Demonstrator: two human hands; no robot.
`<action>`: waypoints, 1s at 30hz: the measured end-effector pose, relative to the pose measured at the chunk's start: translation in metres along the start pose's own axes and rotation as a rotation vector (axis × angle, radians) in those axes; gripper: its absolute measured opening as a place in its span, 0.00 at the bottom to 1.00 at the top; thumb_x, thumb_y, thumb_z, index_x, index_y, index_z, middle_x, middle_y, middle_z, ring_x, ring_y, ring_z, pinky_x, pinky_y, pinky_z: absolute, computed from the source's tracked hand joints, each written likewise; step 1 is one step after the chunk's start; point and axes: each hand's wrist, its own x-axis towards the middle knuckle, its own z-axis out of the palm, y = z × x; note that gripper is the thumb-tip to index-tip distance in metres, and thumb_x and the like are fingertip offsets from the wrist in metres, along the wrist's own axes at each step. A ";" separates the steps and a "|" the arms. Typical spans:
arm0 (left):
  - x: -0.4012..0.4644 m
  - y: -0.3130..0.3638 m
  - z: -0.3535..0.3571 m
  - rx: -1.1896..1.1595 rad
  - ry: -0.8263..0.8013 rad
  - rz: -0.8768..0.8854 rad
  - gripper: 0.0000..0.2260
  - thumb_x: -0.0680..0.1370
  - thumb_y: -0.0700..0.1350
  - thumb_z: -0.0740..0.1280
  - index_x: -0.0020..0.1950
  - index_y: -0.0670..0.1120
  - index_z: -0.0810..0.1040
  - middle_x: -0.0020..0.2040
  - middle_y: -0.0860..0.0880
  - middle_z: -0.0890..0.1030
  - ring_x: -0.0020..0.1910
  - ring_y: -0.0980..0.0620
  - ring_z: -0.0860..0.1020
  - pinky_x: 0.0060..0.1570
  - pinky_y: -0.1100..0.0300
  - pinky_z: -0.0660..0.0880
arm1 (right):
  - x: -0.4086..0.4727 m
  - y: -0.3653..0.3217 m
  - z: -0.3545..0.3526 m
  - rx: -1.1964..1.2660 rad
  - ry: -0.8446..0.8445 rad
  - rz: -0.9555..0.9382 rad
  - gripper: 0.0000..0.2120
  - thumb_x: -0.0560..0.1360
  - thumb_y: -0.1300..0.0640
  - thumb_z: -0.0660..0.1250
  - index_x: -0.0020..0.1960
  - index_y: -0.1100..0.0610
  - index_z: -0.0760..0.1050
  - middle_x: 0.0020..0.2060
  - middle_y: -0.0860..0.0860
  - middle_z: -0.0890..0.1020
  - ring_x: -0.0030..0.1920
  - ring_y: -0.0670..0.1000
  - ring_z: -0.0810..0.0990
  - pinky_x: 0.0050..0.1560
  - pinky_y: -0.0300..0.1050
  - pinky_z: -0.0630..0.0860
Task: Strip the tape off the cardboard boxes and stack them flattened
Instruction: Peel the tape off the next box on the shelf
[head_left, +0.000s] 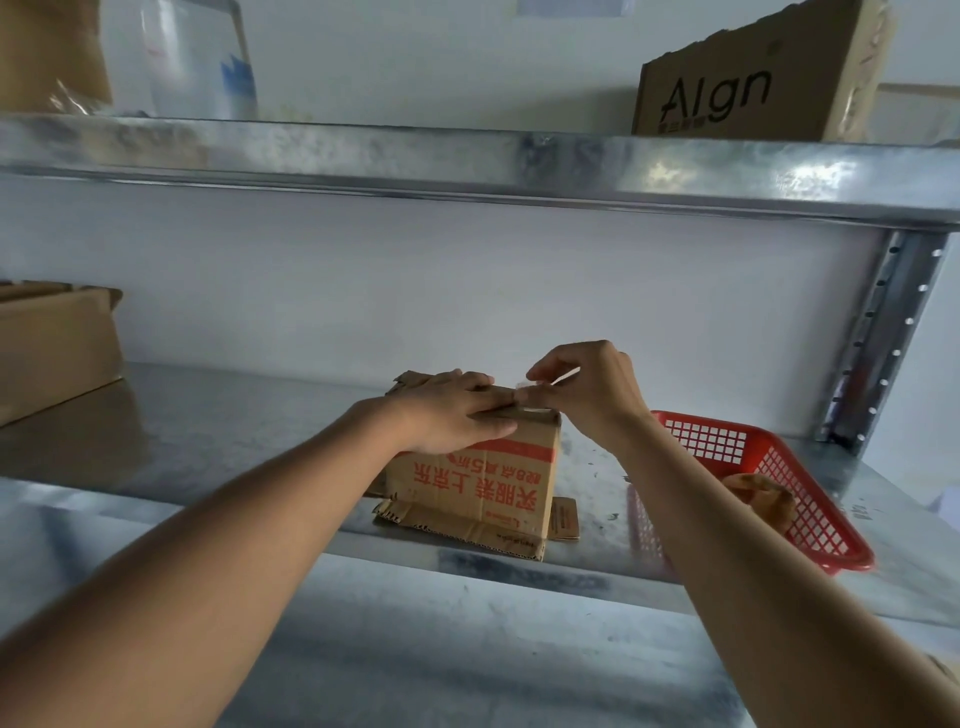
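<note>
A small brown cardboard box (493, 483) with red printed characters stands on the metal shelf (208, 431), its bottom flaps splayed out. My left hand (452, 410) lies flat across the box's top with fingers straight, pressing it down. Just right of it, my right hand (582, 387) pinches a strip of clear tape (524, 385) at the box's top right edge, lifted a little off the cardboard.
A red plastic basket (810, 499) with crumpled brown scraps inside sits right of the box. A larger brown box (52, 348) stands at the far left. On the upper shelf (467, 161) rests a printed carton (753, 83). A steel upright (883, 338) rises at right.
</note>
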 end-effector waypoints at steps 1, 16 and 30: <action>0.000 0.000 0.000 -0.002 0.002 -0.002 0.29 0.76 0.77 0.45 0.77 0.75 0.51 0.83 0.60 0.54 0.83 0.50 0.49 0.78 0.38 0.48 | 0.000 -0.001 0.001 -0.043 -0.028 -0.024 0.09 0.67 0.49 0.83 0.41 0.50 0.86 0.37 0.41 0.85 0.40 0.42 0.83 0.41 0.37 0.78; 0.000 0.001 -0.001 -0.061 -0.010 -0.030 0.32 0.70 0.80 0.45 0.74 0.78 0.52 0.82 0.61 0.56 0.82 0.50 0.51 0.78 0.40 0.49 | -0.009 -0.003 0.005 -0.231 -0.030 -0.050 0.07 0.77 0.47 0.74 0.43 0.49 0.87 0.40 0.46 0.86 0.43 0.51 0.82 0.42 0.50 0.82; 0.000 -0.002 0.001 -0.079 -0.012 -0.028 0.32 0.72 0.80 0.46 0.75 0.77 0.55 0.79 0.67 0.56 0.81 0.54 0.52 0.76 0.43 0.48 | -0.009 0.001 -0.015 -0.193 -0.124 -0.072 0.07 0.77 0.64 0.72 0.50 0.54 0.80 0.39 0.48 0.87 0.43 0.50 0.85 0.36 0.46 0.80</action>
